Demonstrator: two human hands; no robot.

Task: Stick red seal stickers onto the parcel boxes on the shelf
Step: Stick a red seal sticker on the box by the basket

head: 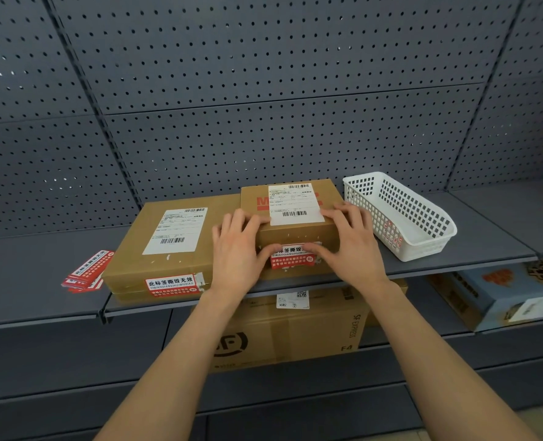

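Note:
Two brown parcel boxes stand side by side on the grey shelf (pixel 35 281). The larger left box (pixel 168 249) carries a white shipping label and a red seal sticker (pixel 171 286) on its front edge. The smaller right box (pixel 295 230) has a red seal sticker (pixel 292 258) across its front face. My left hand (pixel 238 253) holds that box's left corner, its thumb pressing the sticker's left end. My right hand (pixel 349 243) holds the right corner, its thumb on the sticker's right end. A stack of spare red seal stickers (pixel 87 272) lies on the shelf to the left.
A white plastic basket (pixel 423 230) stands right of the small box, with red stickers showing through its wall. A dark pegboard wall (pixel 264 90) backs the shelf. Below, a large cardboard box (pixel 295 332) and a colourful printed box (pixel 502 297) sit on the lower shelf.

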